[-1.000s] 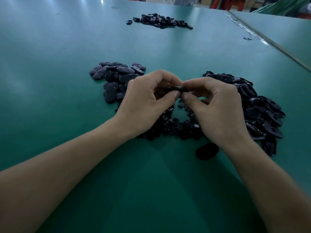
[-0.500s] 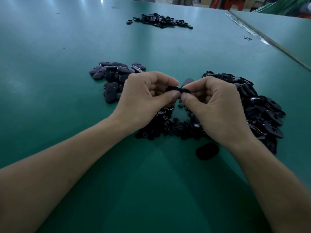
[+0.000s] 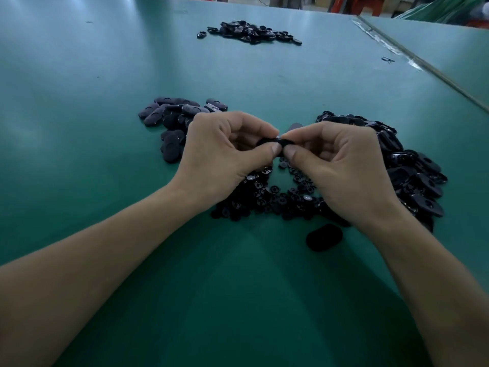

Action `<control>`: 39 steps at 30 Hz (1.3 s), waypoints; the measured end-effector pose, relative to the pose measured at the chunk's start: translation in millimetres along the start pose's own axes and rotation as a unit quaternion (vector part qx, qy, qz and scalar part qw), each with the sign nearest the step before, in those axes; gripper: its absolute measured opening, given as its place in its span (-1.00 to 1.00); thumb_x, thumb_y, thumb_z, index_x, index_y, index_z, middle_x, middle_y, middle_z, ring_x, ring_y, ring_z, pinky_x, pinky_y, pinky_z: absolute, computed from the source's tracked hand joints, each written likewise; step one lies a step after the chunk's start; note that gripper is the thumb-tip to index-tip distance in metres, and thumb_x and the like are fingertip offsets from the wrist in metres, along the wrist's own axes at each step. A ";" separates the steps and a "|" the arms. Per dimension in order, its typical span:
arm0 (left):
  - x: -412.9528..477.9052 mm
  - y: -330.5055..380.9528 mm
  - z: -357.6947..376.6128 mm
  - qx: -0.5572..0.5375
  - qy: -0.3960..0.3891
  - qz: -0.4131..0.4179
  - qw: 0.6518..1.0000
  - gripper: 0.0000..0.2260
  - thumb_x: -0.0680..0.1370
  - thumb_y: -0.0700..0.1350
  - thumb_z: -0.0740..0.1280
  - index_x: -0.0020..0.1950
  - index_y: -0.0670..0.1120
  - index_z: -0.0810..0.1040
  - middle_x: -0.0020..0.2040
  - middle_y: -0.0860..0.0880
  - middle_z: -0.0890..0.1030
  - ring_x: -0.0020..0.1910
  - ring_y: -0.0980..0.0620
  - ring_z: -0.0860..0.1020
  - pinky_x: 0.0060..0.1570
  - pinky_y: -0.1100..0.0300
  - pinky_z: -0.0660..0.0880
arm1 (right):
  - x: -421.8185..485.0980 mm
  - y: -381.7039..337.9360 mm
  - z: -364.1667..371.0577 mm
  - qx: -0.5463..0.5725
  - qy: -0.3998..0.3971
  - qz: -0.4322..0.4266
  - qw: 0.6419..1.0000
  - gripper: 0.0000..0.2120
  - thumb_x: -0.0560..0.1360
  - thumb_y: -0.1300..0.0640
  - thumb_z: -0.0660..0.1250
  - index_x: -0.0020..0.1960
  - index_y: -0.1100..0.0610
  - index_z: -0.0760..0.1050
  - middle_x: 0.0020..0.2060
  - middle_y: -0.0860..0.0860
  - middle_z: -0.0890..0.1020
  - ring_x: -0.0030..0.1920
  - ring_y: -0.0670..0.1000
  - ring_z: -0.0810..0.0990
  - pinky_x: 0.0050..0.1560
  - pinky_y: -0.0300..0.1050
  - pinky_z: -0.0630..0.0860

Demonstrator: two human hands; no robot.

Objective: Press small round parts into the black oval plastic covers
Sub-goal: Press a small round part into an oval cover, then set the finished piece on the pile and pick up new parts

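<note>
One black oval cover (image 3: 275, 142) is held level between both hands above the table. My left hand (image 3: 225, 157) pinches its left end with thumb and curled fingers. My right hand (image 3: 341, 168) pinches its right end the same way. Whether a round part sits in it is hidden by my fingertips. Below my hands lies a heap of small round parts (image 3: 275, 197). A pile of oval covers (image 3: 412, 170) lies to the right, and another group of oval covers (image 3: 174, 120) to the left.
A single oval cover (image 3: 324, 237) lies alone on the green table (image 3: 105, 181) near my right wrist. A further pile of black parts (image 3: 251, 31) sits at the far end. A seam with a second table (image 3: 449, 49) runs along the right.
Both hands stay on the same cover. My fingertips have shifted slightly closer together over its middle, and the cover sits a touch higher.
</note>
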State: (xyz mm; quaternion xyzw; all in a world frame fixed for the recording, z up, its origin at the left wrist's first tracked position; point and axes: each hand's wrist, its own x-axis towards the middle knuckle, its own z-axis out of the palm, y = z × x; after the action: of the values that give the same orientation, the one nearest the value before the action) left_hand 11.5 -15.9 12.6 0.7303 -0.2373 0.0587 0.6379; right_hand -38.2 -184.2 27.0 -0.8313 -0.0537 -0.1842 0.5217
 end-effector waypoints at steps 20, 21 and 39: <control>10.8 -9.4 -6.6 -0.004 0.080 -0.001 0.997 -0.84 0.49 -0.31 0.47 -0.08 -0.06 0.63 -0.31 -0.01 0.70 -0.36 0.00 0.67 -0.27 0.19 0.62 | 4.7 10.6 -17.8 -0.250 0.142 0.047 0.957 -0.71 0.56 0.31 0.26 0.18 0.09 0.64 -0.02 -0.03 0.69 0.04 -0.04 0.65 0.21 -0.20 0.51; 13.1 -10.8 -9.0 -0.008 0.102 -0.008 0.995 -0.84 0.49 -0.30 0.45 -0.07 -0.03 0.62 -0.31 0.01 0.70 -0.35 0.01 0.67 -0.25 0.18 0.63 | 3.6 12.3 -20.9 -0.301 0.141 0.055 0.942 -0.66 0.55 0.33 0.23 0.23 0.11 0.62 0.07 0.04 0.67 0.12 0.04 0.61 0.27 -0.19 0.45; 27.9 -20.8 -34.8 0.275 0.191 -0.076 0.939 -0.91 0.48 -0.01 0.41 -0.17 0.20 0.59 -0.21 0.20 0.65 -0.12 0.08 0.62 0.13 -0.03 0.56 | -1.1 17.8 -16.5 -0.477 0.054 0.118 0.869 -0.88 0.58 0.02 0.30 0.03 -0.02 0.62 0.03 0.04 0.62 0.19 0.19 0.43 0.00 -0.01 0.15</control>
State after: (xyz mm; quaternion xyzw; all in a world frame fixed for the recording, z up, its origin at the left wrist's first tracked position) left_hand 52.5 11.5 10.9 0.8679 -0.0296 0.2118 0.4483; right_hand -38.3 -206.7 17.9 -0.9678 0.1677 -0.1694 0.0814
